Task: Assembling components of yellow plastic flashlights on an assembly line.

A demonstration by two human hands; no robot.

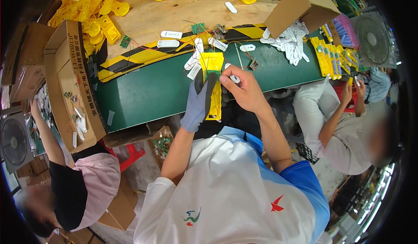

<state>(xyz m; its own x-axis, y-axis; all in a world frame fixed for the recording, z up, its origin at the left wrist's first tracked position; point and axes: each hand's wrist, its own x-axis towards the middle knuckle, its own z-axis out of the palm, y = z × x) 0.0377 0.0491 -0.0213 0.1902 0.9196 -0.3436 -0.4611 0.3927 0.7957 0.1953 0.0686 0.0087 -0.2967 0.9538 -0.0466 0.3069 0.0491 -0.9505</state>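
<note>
My left hand (pixel 198 102), in a grey-blue glove with dark fingertips, is closed around a long yellow plastic housing (pixel 212 60) at the table's near edge. A small green circuit board (pixel 212 73) shows inside the housing, next to the gloved fingers. My bare right hand (pixel 246 89) is at the housing's right side, thumb and fingers pinched close to the board; what they grip is hidden. A white piece (pixel 234 79) shows between that thumb and the fingers; I cannot tell if it is held. White plastic covers (pixel 193 61) and thin wires lie just beyond.
Yellow housings (pixel 93 5) are heaped at the far left. White covers (pixel 291 41) spill from a tilted cardboard box (pixel 300 9) at right, near assembled yellow pieces (pixel 333 57). A long carton (pixel 72 83) stands at left. Co-workers sit on both sides.
</note>
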